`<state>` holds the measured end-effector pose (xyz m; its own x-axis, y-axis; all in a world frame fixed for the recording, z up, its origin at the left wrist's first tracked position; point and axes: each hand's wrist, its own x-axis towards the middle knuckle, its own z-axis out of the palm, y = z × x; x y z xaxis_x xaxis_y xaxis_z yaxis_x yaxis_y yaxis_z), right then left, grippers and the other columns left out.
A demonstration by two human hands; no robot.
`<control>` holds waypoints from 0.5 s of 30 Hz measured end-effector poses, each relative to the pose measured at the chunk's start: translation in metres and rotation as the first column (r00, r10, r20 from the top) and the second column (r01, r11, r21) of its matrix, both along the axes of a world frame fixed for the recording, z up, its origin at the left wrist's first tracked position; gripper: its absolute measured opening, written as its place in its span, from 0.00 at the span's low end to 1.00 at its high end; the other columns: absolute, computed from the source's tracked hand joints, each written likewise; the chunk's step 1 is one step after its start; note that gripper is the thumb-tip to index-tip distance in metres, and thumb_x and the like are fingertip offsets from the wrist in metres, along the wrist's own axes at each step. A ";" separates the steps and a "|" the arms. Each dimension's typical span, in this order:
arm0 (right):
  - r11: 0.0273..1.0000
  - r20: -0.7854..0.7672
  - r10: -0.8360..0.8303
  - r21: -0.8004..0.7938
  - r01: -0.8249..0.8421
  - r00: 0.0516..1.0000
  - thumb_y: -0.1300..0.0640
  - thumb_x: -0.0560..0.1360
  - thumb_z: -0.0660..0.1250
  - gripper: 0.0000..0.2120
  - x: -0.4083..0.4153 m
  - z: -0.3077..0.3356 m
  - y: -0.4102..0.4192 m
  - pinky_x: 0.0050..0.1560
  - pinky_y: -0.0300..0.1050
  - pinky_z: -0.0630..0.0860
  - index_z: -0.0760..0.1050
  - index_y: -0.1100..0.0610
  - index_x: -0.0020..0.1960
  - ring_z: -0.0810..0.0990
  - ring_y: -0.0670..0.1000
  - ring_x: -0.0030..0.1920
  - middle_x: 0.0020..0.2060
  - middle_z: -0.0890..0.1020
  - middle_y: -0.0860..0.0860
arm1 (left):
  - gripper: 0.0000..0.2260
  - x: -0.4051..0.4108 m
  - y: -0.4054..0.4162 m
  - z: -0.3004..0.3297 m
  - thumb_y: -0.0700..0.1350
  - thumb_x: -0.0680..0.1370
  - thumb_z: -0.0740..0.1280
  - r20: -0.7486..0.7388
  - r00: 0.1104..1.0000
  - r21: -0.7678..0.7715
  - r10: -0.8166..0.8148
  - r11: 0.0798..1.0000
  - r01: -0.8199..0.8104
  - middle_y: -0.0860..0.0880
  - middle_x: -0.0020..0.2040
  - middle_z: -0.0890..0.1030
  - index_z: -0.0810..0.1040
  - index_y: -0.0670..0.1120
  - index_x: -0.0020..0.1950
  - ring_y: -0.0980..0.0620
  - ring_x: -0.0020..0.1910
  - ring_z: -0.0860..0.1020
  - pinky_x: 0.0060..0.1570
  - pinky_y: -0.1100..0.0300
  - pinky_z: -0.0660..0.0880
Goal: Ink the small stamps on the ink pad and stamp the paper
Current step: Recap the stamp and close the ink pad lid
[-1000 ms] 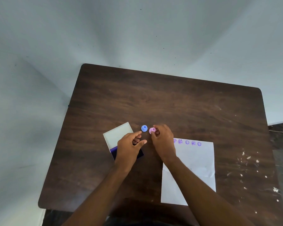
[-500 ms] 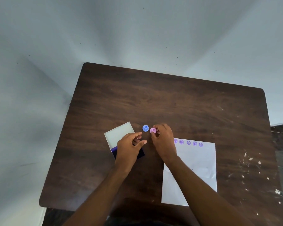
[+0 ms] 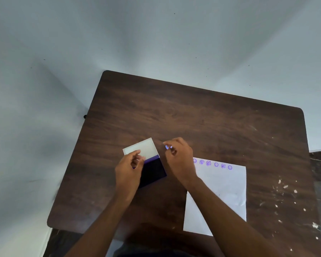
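The ink pad lies open on the dark wooden table, its white lid folded back behind the dark inked face. My left hand rests over the pad's left side with curled fingers near the hinge; whether it grips anything is hidden. Just right of the lid, my right hand pinches a small blue stamp at its fingertips, blurred. The pink stamp is out of sight. White paper lies to the right under my right forearm, with a row of several purple prints along its top edge.
White paint flecks dot the table's right side. Pale walls meet in a corner behind the table. The table's front edge is close to my body, and its left edge drops off beside the ink pad.
My right hand has closed around the blue stamp, and the pink stamp no longer shows. My left hand has slid left, uncovering the dark face of the ink pad.
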<state>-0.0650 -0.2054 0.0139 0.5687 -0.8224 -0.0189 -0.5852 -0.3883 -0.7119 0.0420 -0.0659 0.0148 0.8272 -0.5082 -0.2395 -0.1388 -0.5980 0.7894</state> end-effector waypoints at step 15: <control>0.977 -0.363 0.169 0.183 -0.107 0.916 0.64 0.76 0.60 0.12 0.051 -0.003 0.015 0.46 0.43 0.72 0.78 0.62 0.56 0.75 0.50 0.46 0.53 0.77 0.56 | 0.12 0.020 0.052 -0.022 0.45 0.79 0.67 -0.271 0.931 0.025 0.244 0.969 -0.247 0.52 0.56 0.83 0.80 0.49 0.62 0.57 0.54 0.80 0.55 0.57 0.79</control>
<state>-0.0136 -0.1908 0.0107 0.6022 -0.7052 -0.3742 -0.7690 -0.3864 -0.5093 0.0620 -0.0134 -0.0075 0.8316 -0.3006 -0.4670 0.2302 -0.5787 0.7824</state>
